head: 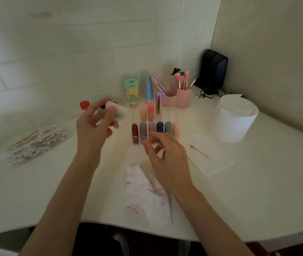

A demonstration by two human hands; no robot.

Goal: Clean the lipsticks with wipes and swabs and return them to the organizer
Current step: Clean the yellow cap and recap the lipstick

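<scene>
A clear organizer [137, 142] stands mid-table with several lipsticks in it; the front row runs from dark red [134, 130] to peach [176, 128]. The back row has two orange-pink ones [147, 112] and a purple metallic one [158, 103]. My left hand [95, 124] is raised left of the organizer and grips a white wipe [119, 110] bunched round a small blurred object, apparently a lipstick. My right hand [165, 156] hovers at the organizer's front, fingers spread and loosely curved, holding nothing. A red-stained wipe [147, 198] lies near the table's front edge.
A pile of cotton swabs [36, 143] lies at left. A used red-tipped swab [199, 152] rests on a flat white wipe [213, 159] at right, below a white wipe canister [235, 119]. Behind stand a red cap [84, 104], green tube [131, 91], blue tube [148, 88] and pink brush holder [181, 97].
</scene>
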